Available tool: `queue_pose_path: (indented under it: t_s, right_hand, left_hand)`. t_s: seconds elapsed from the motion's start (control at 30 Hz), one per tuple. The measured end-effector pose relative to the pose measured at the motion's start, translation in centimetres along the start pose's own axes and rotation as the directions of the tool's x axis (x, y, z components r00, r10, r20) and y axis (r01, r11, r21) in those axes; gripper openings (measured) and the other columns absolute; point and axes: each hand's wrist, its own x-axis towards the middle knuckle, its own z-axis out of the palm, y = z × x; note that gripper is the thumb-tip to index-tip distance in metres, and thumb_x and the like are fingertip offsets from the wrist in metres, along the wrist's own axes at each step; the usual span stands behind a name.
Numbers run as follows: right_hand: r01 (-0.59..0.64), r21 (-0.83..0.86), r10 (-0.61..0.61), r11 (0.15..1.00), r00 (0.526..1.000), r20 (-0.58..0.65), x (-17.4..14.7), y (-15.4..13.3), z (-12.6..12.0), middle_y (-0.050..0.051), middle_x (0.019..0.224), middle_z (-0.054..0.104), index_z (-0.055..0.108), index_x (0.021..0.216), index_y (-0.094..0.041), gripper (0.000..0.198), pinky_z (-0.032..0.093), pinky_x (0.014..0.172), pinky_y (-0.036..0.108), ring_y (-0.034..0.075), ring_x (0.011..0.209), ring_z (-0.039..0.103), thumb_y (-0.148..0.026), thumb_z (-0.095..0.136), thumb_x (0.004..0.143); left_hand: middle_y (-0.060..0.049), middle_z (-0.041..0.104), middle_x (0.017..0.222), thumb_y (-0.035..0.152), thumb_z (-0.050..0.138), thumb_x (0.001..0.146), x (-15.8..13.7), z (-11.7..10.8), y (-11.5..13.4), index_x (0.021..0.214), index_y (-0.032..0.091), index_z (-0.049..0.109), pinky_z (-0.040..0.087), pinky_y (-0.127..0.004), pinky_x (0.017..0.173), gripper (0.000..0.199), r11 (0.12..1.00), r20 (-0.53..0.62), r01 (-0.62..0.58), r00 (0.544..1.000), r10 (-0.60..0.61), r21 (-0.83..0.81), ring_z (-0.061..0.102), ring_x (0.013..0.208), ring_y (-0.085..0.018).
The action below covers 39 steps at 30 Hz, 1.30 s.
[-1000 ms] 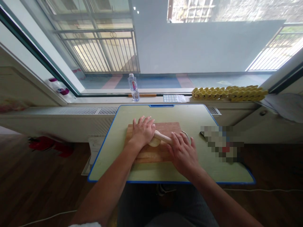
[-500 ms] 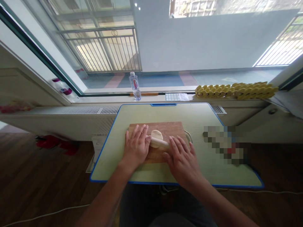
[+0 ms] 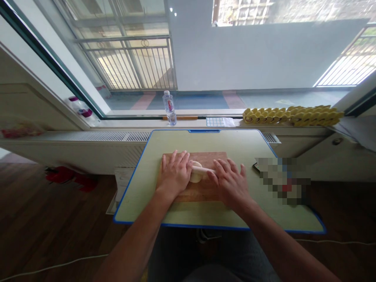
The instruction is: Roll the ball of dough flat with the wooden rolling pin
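A pale rolling pin [image 3: 202,170] lies across a small round of flattened dough [image 3: 196,178] on a wooden cutting board [image 3: 199,194]. My left hand [image 3: 175,172] covers the pin's left end, palm down, with the fingers reaching forward over it. Over the right end rests my right hand [image 3: 232,180], its thumb on the near side of the pin and its fingers beyond. Both ends of the pin are hidden beneath the hands. Part of the dough shows in front of and behind the pin.
The board rests on a pale folding table [image 3: 141,203] with a blue rim. A pixelated item [image 3: 282,182] lies at its right. Beyond, on the windowsill, stand a clear bottle [image 3: 169,107], a paper sheet [image 3: 220,122] and yellow wavy trays [image 3: 293,115].
Both hands have pushed the rolling pin forward over the dough, and the pin now lies straighter across. The view has shifted slightly.
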Motion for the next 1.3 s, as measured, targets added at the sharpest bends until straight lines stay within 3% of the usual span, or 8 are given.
queue_pose_path:
  t_s: [0.17, 0.27, 0.73, 0.87, 0.97, 1.03, 1.17, 1.3]
  right_hand:
    - [0.051, 0.046, -0.05, 0.998, 0.999, -0.01, -4.6, -0.7, 0.2, 0.012, 0.158, 0.055, 0.046, 0.158, -0.019, 0.057, 0.026, 0.122, 0.06, 0.035, 0.149, 0.041, -0.046, 0.043, 0.108]
    - [0.065, 0.055, -0.065, 0.996, 0.998, 0.001, -5.6, -0.7, 0.2, 0.012, 0.159, 0.053, 0.043, 0.16, -0.019, 0.058, 0.027, 0.122, 0.06, 0.034, 0.15, 0.041, -0.044, 0.045, 0.108]
    - [0.022, 0.019, -0.022, 1.0, 0.999, 0.037, -0.7, 1.3, -0.8, 0.009, 0.151, 0.062, 0.063, 0.141, -0.027, 0.045, 0.029, 0.118, 0.064, 0.036, 0.146, 0.044, -0.052, 0.047, 0.107]
    - [0.121, 0.088, -0.128, 0.989, 0.989, 0.077, -0.8, 2.0, -0.8, 0.005, 0.145, 0.066, 0.07, 0.125, -0.031, 0.028, 0.034, 0.116, 0.053, 0.031, 0.144, 0.046, -0.044, 0.056, 0.104]
    - [0.13, 0.184, -0.148, 0.974, 0.985, 0.087, -0.6, 2.6, -0.5, 0.004, 0.139, 0.069, 0.071, 0.12, -0.029, 0.025, 0.039, 0.112, 0.045, 0.028, 0.138, 0.05, -0.04, 0.056, 0.104]
    - [0.092, 0.234, -0.111, 0.968, 0.991, 0.069, -0.5, 3.1, -0.2, 0.004, 0.136, 0.07, 0.071, 0.12, -0.027, 0.026, 0.04, 0.112, 0.044, 0.028, 0.136, 0.052, -0.04, 0.054, 0.104]
    - [0.023, 0.272, -0.025, 0.962, 1.0, 0.003, -0.6, 4.1, 0.4, 0.007, 0.133, 0.072, 0.071, 0.119, -0.024, 0.032, 0.041, 0.112, 0.045, 0.029, 0.134, 0.055, -0.043, 0.052, 0.104]
    - [0.02, 0.294, -0.012, 0.956, 1.0, -0.029, -1.1, 4.6, 0.0, 0.008, 0.13, 0.073, 0.072, 0.119, -0.023, 0.035, 0.042, 0.113, 0.045, 0.029, 0.13, 0.058, -0.046, 0.051, 0.103]
  left_hand:
    - [-0.006, 0.045, 0.167, 0.046, 0.032, 0.109, -5.8, -0.1, -0.2, 0.162, 0.029, 0.042, 0.021, -0.062, 0.13, 0.057, 0.999, -0.022, 0.011, 1.0, -0.01, 0.044, 0.035, 0.158, -0.03]
    - [-0.006, 0.043, 0.168, 0.046, 0.035, 0.108, -7.1, 0.0, -0.2, 0.164, 0.03, 0.039, 0.021, -0.062, 0.13, 0.058, 0.998, -0.02, 0.009, 1.0, -0.008, 0.059, 0.032, 0.159, -0.031]
    - [-0.005, 0.049, 0.165, 0.049, 0.032, 0.109, 4.0, 0.9, 1.0, 0.148, 0.033, 0.061, 0.019, -0.069, 0.127, 0.052, 0.999, 0.081, -0.049, 0.996, 0.048, 0.001, 0.034, 0.156, -0.034]
    - [-0.004, 0.047, 0.166, 0.051, 0.034, 0.108, 3.6, 0.7, 0.3, 0.153, 0.034, 0.054, 0.021, -0.065, 0.128, 0.052, 0.998, 0.051, -0.041, 0.998, 0.044, -0.054, 0.036, 0.155, -0.031]
    - [-0.011, 0.05, 0.163, 0.053, 0.041, 0.106, 1.7, -0.1, -0.3, 0.158, 0.027, 0.046, 0.029, -0.056, 0.126, 0.058, 0.997, -0.09, 0.024, 0.995, -0.03, -0.071, 0.042, 0.15, -0.03]
    - [-0.016, 0.059, 0.151, 0.053, 0.049, 0.103, -0.2, -0.7, -0.2, 0.151, 0.021, 0.053, 0.038, -0.051, 0.119, 0.057, 0.996, -0.182, 0.081, 0.979, -0.087, -0.045, 0.051, 0.14, -0.032]
    - [-0.014, 0.07, 0.124, 0.066, 0.062, 0.093, -3.0, -0.7, 1.6, 0.117, 0.023, 0.068, 0.048, -0.05, 0.102, 0.05, 0.992, -0.087, 0.123, 0.989, -0.122, 0.014, 0.06, 0.119, -0.034]
    - [-0.013, 0.07, 0.124, 0.066, 0.072, 0.085, -2.9, 0.1, 3.0, 0.118, 0.023, 0.068, 0.046, -0.05, 0.102, 0.054, 0.992, -0.025, 0.122, 0.992, -0.121, 0.024, 0.059, 0.122, -0.035]
